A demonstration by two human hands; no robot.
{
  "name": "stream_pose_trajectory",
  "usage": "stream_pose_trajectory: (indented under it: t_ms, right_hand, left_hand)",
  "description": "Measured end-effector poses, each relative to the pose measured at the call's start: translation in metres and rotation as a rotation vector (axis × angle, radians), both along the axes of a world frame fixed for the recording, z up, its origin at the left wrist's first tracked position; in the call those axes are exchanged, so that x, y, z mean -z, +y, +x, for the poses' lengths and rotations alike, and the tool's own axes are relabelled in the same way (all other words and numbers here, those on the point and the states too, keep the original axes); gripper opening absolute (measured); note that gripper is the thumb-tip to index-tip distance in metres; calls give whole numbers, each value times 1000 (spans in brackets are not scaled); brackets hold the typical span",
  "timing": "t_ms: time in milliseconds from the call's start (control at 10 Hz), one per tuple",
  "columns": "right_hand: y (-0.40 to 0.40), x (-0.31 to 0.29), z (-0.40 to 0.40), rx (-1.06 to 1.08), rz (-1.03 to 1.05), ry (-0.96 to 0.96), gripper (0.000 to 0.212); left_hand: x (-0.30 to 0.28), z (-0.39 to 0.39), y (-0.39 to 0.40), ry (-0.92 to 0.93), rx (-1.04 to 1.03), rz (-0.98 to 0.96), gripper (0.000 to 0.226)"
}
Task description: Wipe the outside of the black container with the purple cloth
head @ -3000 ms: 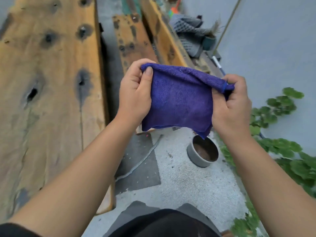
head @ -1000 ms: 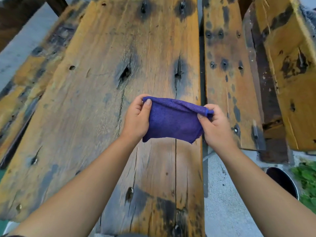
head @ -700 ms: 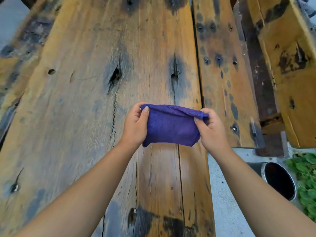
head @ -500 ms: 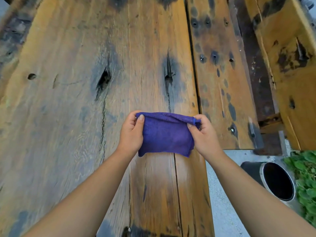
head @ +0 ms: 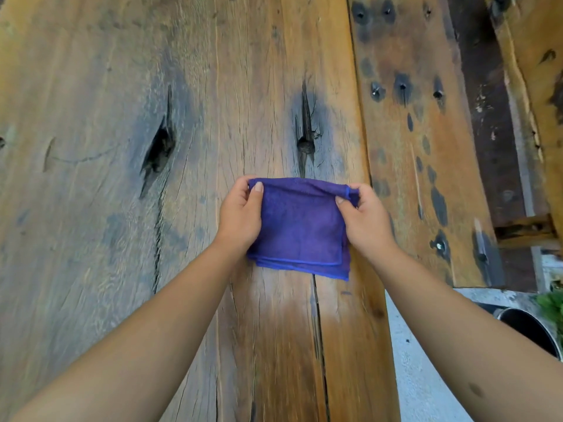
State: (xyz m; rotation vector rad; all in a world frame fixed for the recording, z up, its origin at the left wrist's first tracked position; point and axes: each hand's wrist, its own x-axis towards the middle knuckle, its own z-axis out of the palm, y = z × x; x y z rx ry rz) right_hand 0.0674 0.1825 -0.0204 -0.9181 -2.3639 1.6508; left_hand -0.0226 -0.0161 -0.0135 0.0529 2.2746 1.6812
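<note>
While pinching folded purple terry cloth (head: 300,228) by its far corners, left hand (head: 240,219) and right hand (head: 367,222) over plank bench's right edge; black round container (head: 528,328) lying rightward, nearer right hand.

You are holding the purple cloth (head: 300,226) folded into a rough rectangle of several layers, its stitched blue hems showing along the lower edge. It is hanging by its two upper corners over the weathered wooden surface (head: 122,208). The black container (head: 530,330) is sitting low at the right edge, only part of its dark round opening and pale rim showing.
</note>
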Motion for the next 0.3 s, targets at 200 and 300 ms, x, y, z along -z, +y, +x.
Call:
stream_pose_trajectory:
  t_ms: [200, 300]
  right_hand:
    - [8, 24, -30, -2, 107, -48, 12]
    - [7, 22, -37, 13, 267, -99, 18]
  left_hand:
    - [26, -30, -6, 68, 56, -181, 17]
    - [27, -39, -8, 135, 51, -269, 17]
